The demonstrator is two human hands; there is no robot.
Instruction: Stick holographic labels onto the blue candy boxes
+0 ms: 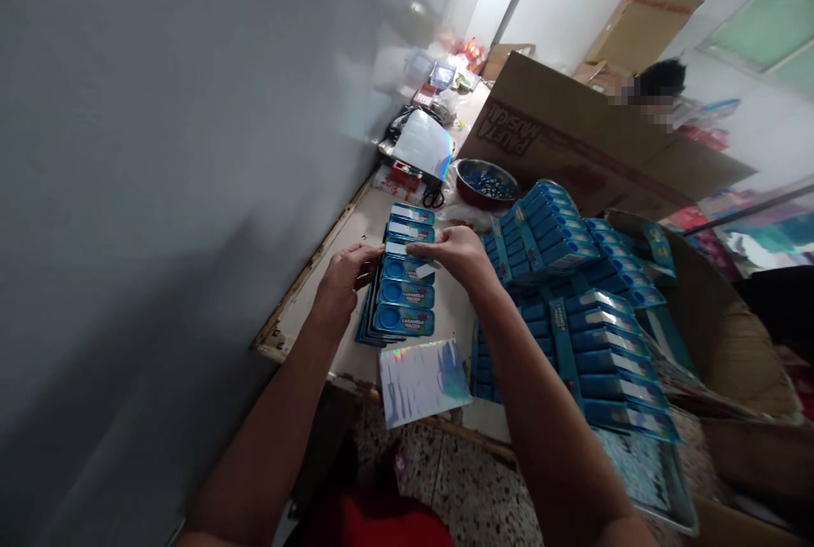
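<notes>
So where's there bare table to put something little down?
Bare tabletop shows beyond the left hand, between the wall and the row of blue packs. Another narrow patch lies between that row and the right forearm. It's crowded right of that arm, with stacked packs, and farther back, around the bowl and scissors.

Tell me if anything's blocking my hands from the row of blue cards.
Nothing visible is: your left hand and right hand both reach the row of blue cards; bundled packs sit to the right.
</notes>
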